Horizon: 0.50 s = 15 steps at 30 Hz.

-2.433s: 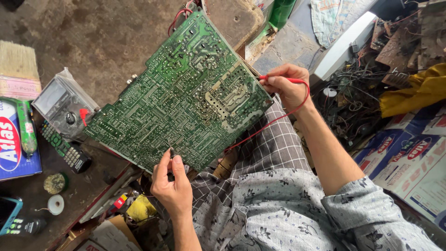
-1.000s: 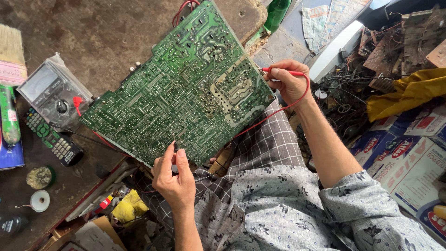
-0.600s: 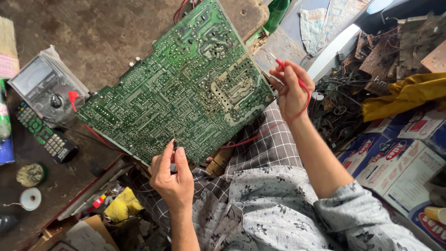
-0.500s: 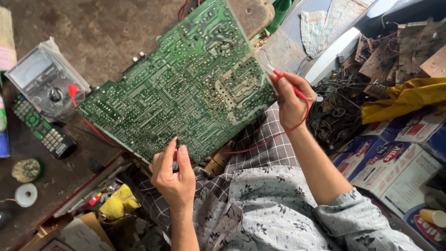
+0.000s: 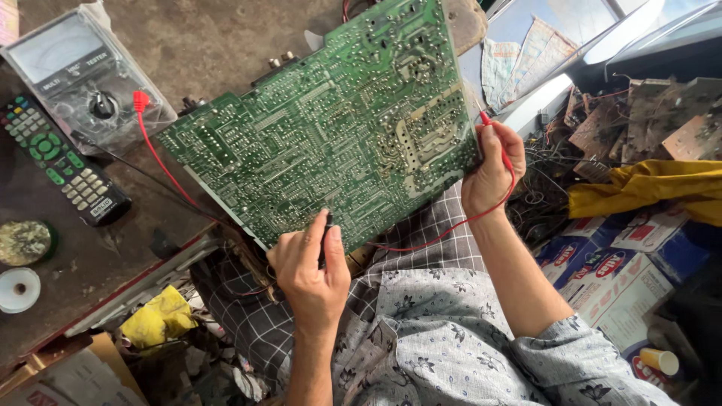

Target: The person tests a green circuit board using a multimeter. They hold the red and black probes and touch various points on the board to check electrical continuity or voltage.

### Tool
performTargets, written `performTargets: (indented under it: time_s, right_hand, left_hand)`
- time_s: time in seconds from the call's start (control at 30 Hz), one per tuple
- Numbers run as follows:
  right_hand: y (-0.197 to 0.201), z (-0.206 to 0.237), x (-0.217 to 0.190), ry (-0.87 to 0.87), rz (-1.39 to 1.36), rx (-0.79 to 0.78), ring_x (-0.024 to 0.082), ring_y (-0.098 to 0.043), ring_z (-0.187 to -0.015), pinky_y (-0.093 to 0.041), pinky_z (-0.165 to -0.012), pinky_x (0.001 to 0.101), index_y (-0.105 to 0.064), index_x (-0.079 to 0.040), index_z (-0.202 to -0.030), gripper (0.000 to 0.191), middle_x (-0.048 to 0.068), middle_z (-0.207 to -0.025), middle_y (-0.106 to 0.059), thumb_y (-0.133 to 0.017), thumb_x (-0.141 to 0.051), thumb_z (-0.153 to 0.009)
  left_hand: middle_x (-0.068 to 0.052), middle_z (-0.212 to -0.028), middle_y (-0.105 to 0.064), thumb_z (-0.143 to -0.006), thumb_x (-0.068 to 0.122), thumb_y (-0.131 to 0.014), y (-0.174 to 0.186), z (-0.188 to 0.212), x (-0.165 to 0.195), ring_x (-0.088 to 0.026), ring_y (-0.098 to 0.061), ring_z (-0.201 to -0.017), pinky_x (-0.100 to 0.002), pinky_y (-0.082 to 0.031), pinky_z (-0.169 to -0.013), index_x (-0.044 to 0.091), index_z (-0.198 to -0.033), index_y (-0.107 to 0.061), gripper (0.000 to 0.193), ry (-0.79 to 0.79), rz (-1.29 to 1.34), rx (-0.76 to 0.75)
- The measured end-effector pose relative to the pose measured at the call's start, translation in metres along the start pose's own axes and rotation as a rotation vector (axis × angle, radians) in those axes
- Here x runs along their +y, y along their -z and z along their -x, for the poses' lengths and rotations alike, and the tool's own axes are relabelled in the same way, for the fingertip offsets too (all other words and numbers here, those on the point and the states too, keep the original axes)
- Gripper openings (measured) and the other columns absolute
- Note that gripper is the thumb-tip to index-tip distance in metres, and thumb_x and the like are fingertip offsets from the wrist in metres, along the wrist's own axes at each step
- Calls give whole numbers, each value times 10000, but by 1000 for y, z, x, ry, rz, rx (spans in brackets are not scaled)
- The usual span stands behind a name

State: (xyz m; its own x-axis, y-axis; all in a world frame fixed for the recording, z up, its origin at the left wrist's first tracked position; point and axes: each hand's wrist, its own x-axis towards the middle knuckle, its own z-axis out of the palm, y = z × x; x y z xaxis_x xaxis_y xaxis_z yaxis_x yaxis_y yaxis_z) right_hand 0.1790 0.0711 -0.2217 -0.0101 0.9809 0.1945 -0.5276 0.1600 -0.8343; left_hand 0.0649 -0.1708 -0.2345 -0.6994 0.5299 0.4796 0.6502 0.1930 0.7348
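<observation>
Solder side up, a green circuit board [image 5: 331, 135] fills the upper middle of the frame, its long axis running from the lower left towards the upper right, one short edge leaning on the dark workbench [image 5: 203, 45] and the lower long edge hanging over the person's checked lap. The left hand [image 5: 310, 272], at lower centre, is closed around a black probe [image 5: 324, 239] whose tip touches that lower edge. The right hand [image 5: 492, 169], at right centre, grips the board's right edge and pinches a red probe [image 5: 490, 128] against it; its red lead [image 5: 451, 229] loops below the board. Bare bench shows only above and left of the board. At upper left an analog multimeter [image 5: 71, 71] sits in a clear plastic bag, a red plug [image 5: 139, 101] at its corner, a black remote control [image 5: 64, 169] just below. At left edge lie a solder spool [image 5: 19, 289] and a round tin [image 5: 24, 242]. Right of the arm, printed cardboard boxes [image 5: 617, 271] crowd beneath a yellow cloth [image 5: 647, 192] and tangled wires [image 5: 549, 180]
</observation>
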Motion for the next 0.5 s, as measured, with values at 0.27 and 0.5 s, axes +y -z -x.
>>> performTargets:
  time_s: [0.27, 0.5]
  right_hand:
    - [-4, 5, 0, -172, -79, -37, 198, -716, -884, -598, -838, 327, -675, -11, -1094, 114, 126, -989, -734, -695, -4, -982]
    - [-2, 5, 3, -137, -10, -86, 183, -711, -930, -583, -883, 307, -680, 7, -1085, 104, 129, -1029, -741, -712, 20, -987]
  left_hand:
    - [33, -843, -700, -991, 198, -723, 3, -3, -12, -129, -586, -845, -344, -379, -877, 82, -1253, -711, 287, -18, -19, 1]
    - [36, -829, -695, -990, 200, -723, 4, -8, -10, -132, -588, -840, -354, -376, -880, 75, -1248, -711, 286, -26, -24, 0]
